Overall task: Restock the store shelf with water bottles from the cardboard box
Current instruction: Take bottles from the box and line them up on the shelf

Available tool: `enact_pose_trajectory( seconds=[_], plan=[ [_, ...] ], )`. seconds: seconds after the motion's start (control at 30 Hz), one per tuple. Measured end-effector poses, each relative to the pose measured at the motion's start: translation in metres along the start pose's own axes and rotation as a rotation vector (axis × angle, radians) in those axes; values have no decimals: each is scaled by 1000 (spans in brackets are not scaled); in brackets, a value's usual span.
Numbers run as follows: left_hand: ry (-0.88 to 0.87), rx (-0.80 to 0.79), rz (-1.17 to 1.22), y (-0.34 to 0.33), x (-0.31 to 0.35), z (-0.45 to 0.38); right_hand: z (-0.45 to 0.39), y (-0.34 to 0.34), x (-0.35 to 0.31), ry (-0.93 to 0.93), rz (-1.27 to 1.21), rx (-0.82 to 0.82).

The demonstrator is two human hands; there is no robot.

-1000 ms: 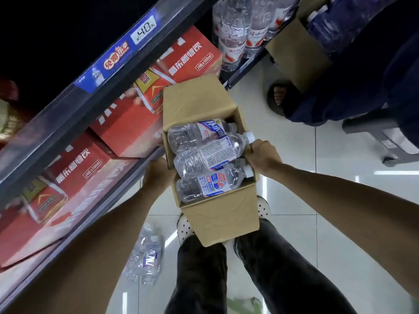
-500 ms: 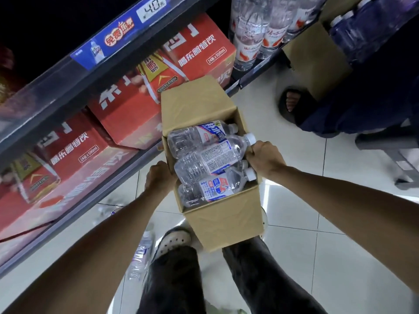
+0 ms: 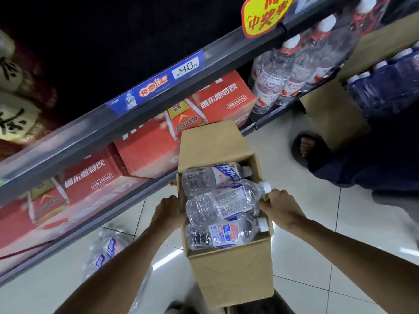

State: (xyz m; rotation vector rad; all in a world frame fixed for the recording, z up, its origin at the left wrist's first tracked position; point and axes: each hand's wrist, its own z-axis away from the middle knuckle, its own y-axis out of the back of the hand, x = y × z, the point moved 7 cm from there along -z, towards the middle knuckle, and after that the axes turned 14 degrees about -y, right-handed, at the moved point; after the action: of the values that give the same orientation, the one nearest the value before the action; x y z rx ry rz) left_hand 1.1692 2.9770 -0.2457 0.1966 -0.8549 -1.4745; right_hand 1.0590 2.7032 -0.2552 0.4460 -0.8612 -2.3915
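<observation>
Head view, looking down in a shop aisle. A person holds a cardboard box (image 3: 229, 268) in both hands above the tiled floor (image 3: 317, 257), close to the shelf (image 3: 127, 130) on the left. Left hand (image 3: 169, 213): its grip is curled against the box's left wall, fingers wrapped round the edge. Right hand (image 3: 280, 208): its grip is clamped over the right rim, fingers hooked inside just beside a bottle cap. Box top is open, far flap folded up and back. Three water bottles (image 3: 224, 202) lie on their sides inside, stacked one against the next, white caps pointing right, blue-and-white labels showing. Shelf rail carries a blue price tag (image 3: 156, 83) reading 4.0; a yellow-and-red sign (image 3: 263, 14) hangs above it further along. Red drink cartons (image 3: 217, 98) sit on the lowest shelf level, just behind the box. Larger clear bottles (image 3: 285, 71) with red labels stand on the shelf to the upper right. More small bottles (image 3: 106, 250) lie on the floor by the shelf foot, blurred. A second person's sandalled foot (image 3: 305, 147) stands on the floor to the right, next to another brown carton (image 3: 331, 118).
</observation>
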Motion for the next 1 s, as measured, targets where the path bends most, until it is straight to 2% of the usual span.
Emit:
enact_pose_trajectory(
  seconds=[0.03,0.13,0.17,0.2,0.23,0.27,0.37,0.4,0.47,0.57,0.63,0.7,0.83,1.0],
  plan=[
    [-10,-68,-1,-1,0,-3,-2,2,0,1,1,-96],
    [20,-300,105,2,1,-4,-7,12,2,-42,-62,-572],
    [29,-361,156,6,4,-4,-9,20,3,-76,-31,-676],
    [36,-410,188,12,8,-4,-14,32,3,-98,14,-691],
    [29,-447,196,20,13,-3,-23,45,0,-102,32,-618],
    [8,-463,180,29,19,-4,-33,63,-7,-84,20,-466],
    [-115,-414,81,54,48,-12,-41,123,-38,14,-159,122],
    [-164,-386,-1,59,58,-14,-35,135,-49,67,-210,253],
    [-263,-305,-233,69,75,-17,-25,140,-78,260,-181,361],
    [-275,-268,-360,80,81,-16,-6,122,-117,582,-32,329],
    [-300,-225,-351,92,86,-16,2,107,-130,728,24,269],
    [-412,-128,-372,104,100,-15,6,97,-138,824,82,221],
    [-618,6,-340,100,133,-7,7,81,-147,870,213,46],
    [-674,62,-357,73,131,-21,0,69,-137,785,319,-101]
  ],
)
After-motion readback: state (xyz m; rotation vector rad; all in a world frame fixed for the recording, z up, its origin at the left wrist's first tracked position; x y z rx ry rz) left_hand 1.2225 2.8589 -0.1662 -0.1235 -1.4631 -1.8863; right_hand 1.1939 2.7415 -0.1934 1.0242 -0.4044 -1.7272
